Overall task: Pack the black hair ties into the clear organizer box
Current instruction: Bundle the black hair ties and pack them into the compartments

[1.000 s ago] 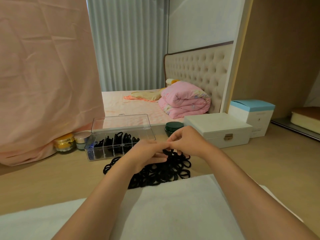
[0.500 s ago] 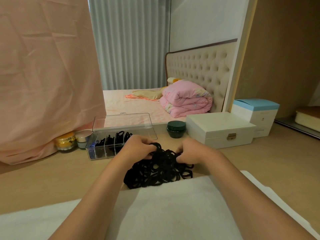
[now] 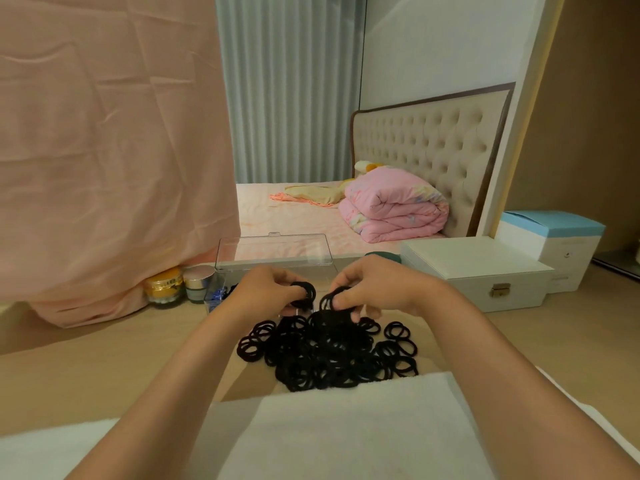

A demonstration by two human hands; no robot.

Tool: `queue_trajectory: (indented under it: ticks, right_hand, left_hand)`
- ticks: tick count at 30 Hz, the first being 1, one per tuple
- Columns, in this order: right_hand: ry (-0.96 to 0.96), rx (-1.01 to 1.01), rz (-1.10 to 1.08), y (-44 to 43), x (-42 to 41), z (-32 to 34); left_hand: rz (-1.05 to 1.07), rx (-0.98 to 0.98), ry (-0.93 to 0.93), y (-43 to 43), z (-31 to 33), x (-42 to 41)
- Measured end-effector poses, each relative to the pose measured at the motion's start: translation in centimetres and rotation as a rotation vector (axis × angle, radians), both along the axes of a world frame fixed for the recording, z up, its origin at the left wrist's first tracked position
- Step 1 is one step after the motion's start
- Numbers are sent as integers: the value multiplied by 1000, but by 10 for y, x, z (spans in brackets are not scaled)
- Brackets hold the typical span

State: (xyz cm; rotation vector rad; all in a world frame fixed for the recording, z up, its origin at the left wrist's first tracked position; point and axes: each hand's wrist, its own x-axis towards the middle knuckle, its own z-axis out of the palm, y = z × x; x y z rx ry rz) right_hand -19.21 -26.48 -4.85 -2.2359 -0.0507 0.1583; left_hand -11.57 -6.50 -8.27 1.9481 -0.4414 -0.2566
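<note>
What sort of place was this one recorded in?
Probably a home bedroom: a bed with padded headboard and folded pink quilt, long curtains, cream jars on the wooden table.

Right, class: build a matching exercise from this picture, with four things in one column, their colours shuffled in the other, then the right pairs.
Things:
1 folded quilt
2 hair ties
3 latched box
4 leftmost jar

Colours:
A black
B gold
C pink
D white

Pairs: 1-C, 2-A, 3-D, 4-B
</note>
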Motion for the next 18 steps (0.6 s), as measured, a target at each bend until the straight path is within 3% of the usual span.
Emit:
queue_trajectory:
  ticks: [8,12,18]
  right_hand:
    - [53,337,-98,40,38,-16]
    - [8,363,-187,48,47,-25]
    - [75,370,-237,52,51,-31]
  left_hand:
    - [-172,-283,287,25,-7,14]
    - [-249,-378,411,31,-8,19]
    - [-263,-229,312,33,-13,24]
